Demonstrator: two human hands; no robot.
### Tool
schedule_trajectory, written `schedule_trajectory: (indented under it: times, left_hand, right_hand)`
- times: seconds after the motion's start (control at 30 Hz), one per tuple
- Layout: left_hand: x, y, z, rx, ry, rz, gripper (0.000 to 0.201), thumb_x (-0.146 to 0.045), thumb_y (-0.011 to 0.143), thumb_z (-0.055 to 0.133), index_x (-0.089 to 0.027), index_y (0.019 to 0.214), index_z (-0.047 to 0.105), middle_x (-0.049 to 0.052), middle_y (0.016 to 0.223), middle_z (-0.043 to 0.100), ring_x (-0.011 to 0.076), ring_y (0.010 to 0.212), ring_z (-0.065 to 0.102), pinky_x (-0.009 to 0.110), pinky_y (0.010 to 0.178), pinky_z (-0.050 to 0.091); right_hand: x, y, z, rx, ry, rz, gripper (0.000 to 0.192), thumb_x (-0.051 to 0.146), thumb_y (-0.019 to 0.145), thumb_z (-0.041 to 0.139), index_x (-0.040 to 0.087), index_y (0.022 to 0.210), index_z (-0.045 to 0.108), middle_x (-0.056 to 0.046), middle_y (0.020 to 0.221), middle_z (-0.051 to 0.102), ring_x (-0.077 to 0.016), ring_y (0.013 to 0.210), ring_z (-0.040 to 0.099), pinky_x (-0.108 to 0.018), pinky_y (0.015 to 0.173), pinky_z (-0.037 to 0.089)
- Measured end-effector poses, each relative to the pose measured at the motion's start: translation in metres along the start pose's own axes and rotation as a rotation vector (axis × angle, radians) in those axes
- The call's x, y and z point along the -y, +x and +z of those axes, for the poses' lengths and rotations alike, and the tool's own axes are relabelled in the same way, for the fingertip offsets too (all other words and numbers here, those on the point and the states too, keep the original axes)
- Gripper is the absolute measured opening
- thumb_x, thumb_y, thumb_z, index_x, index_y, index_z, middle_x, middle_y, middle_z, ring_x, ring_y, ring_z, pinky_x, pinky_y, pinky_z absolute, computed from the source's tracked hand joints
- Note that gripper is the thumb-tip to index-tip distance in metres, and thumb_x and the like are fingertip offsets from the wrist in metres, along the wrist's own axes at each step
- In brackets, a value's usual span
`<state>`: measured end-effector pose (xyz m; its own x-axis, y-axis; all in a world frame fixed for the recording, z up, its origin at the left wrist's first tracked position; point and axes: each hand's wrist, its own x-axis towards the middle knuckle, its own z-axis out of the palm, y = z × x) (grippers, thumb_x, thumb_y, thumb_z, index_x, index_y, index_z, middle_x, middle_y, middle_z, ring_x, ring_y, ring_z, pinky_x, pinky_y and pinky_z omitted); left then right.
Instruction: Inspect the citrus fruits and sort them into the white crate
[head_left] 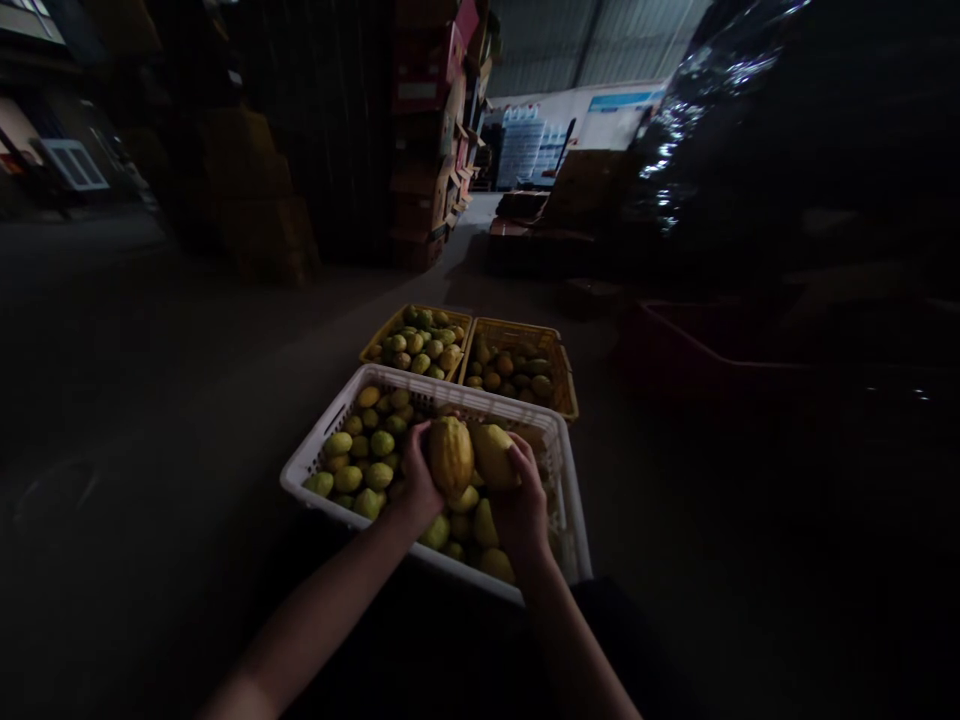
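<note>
My left hand (421, 474) is closed around a ribbed, orange-yellow cacao pod (451, 457), held upright above the white crate (330, 505). Right beside it, my right hand (524, 497) grips a smoother-looking yellow cacao pod (493, 456). The two pods are close together, perhaps touching. Beneath my hands the crate holds many more green and yellow pods (382, 443), some hidden by my hands and forearms. Dim light hides the finer marks on their skins.
Behind the white crate stand two yellow crates, the left (365, 352) and the right (568, 375), both with similar fruit. A dark red bin (697, 345) is at the right. Stacked cardboard boxes (420, 150) and a film-wrapped stack (675, 140) rise farther back.
</note>
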<state>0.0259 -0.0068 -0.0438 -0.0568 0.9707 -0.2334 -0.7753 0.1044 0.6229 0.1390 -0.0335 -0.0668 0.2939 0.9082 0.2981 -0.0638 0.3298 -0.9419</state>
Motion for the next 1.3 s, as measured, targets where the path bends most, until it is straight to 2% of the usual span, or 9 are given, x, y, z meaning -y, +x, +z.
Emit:
schedule_trajectory:
  times: [0.1, 0.2, 0.37, 0.5, 0.63, 0.9, 1.0, 1.17, 1.3]
  left_hand:
    - [-0.001, 0.004, -0.003, 0.023, -0.010, -0.048, 0.033, -0.050, 0.071, 0.051, -0.023, 0.076, 0.068, 0.005, 0.083, 0.074, 0.0270, 0.104, 0.067, 0.036, 0.092, 0.050]
    - [-0.002, 0.007, -0.005, 0.009, -0.004, -0.069, 0.034, -0.051, 0.071, 0.049, -0.024, 0.078, 0.069, 0.005, 0.083, 0.073, 0.0275, 0.105, 0.067, 0.036, 0.091, 0.051]
    - [-0.008, 0.006, -0.003, -0.024, 0.001, 0.097, 0.027, -0.038, 0.070, 0.057, -0.021, 0.086, 0.071, 0.003, 0.100, 0.074, 0.0258, 0.116, 0.062, 0.034, 0.098, 0.048]
    - [-0.014, 0.006, 0.001, 0.037, 0.100, 0.203, 0.026, -0.028, 0.064, 0.072, -0.019, 0.089, 0.074, 0.004, 0.108, 0.074, 0.0250, 0.120, 0.059, 0.034, 0.105, 0.042]
    - [-0.011, 0.009, 0.002, -0.001, 0.173, 0.230, 0.033, -0.031, 0.061, 0.080, -0.020, 0.092, 0.075, 0.003, 0.104, 0.075, 0.0243, 0.116, 0.061, 0.035, 0.103, 0.043]
    - [-0.008, 0.010, 0.001, -0.170, -0.129, -0.039, 0.033, -0.045, 0.081, 0.048, -0.021, 0.088, 0.070, 0.003, 0.083, 0.074, 0.0238, 0.097, 0.069, 0.033, 0.086, 0.053]
    - [-0.013, 0.010, 0.000, -0.140, -0.158, -0.061, 0.035, -0.038, 0.078, 0.044, -0.021, 0.093, 0.071, 0.004, 0.081, 0.074, 0.0253, 0.100, 0.069, 0.033, 0.087, 0.053]
    - [-0.020, 0.012, -0.001, -0.079, -0.148, -0.058, 0.035, -0.029, 0.071, 0.047, -0.020, 0.093, 0.072, 0.005, 0.094, 0.076, 0.0249, 0.116, 0.063, 0.032, 0.097, 0.050]
    - [-0.024, 0.008, 0.003, 0.009, -0.037, 0.059, 0.022, -0.025, 0.066, 0.062, -0.018, 0.084, 0.074, 0.005, 0.105, 0.075, 0.0251, 0.126, 0.057, 0.031, 0.106, 0.043]
  right_hand:
    - [-0.005, 0.002, 0.004, -0.055, 0.045, -0.027, 0.035, 0.036, 0.063, 0.071, 0.029, 0.094, 0.059, -0.003, 0.119, 0.059, -0.0270, 0.115, 0.054, -0.046, 0.101, 0.043]
    - [-0.004, 0.004, 0.006, -0.030, 0.099, 0.043, 0.031, 0.045, 0.074, 0.059, 0.028, 0.100, 0.060, -0.004, 0.113, 0.062, -0.0264, 0.108, 0.058, -0.046, 0.093, 0.048]
    - [0.007, 0.006, 0.001, -0.018, 0.099, 0.025, 0.023, 0.035, 0.073, 0.064, 0.028, 0.095, 0.064, -0.004, 0.120, 0.061, -0.0266, 0.114, 0.056, -0.041, 0.092, 0.049]
    - [0.016, 0.010, -0.006, -0.041, 0.200, 0.160, 0.038, 0.035, 0.075, 0.065, 0.029, 0.112, 0.061, -0.006, 0.123, 0.062, -0.0266, 0.110, 0.060, -0.038, 0.082, 0.052]
    - [0.020, 0.008, -0.005, -0.032, 0.213, 0.211, 0.052, 0.037, 0.073, 0.069, 0.029, 0.123, 0.056, -0.006, 0.126, 0.062, -0.0264, 0.106, 0.062, -0.038, 0.083, 0.053]
    - [-0.008, -0.002, 0.010, 0.015, 0.138, 0.149, 0.036, 0.043, 0.077, 0.061, 0.029, 0.109, 0.065, -0.006, 0.119, 0.067, -0.0273, 0.112, 0.060, -0.041, 0.088, 0.052]
    - [-0.012, 0.001, 0.009, 0.021, 0.230, 0.182, 0.033, 0.042, 0.080, 0.056, 0.028, 0.109, 0.067, -0.005, 0.113, 0.070, -0.0259, 0.106, 0.063, -0.040, 0.085, 0.053]
    - [0.004, 0.003, -0.003, 0.021, 0.155, 0.020, 0.020, 0.024, 0.065, 0.076, 0.027, 0.084, 0.073, -0.001, 0.119, 0.069, -0.0248, 0.118, 0.057, -0.035, 0.096, 0.047]
    - [0.016, 0.004, -0.005, -0.016, 0.152, 0.104, 0.031, 0.024, 0.064, 0.078, 0.026, 0.095, 0.075, -0.004, 0.112, 0.070, -0.0241, 0.102, 0.063, -0.032, 0.080, 0.053]
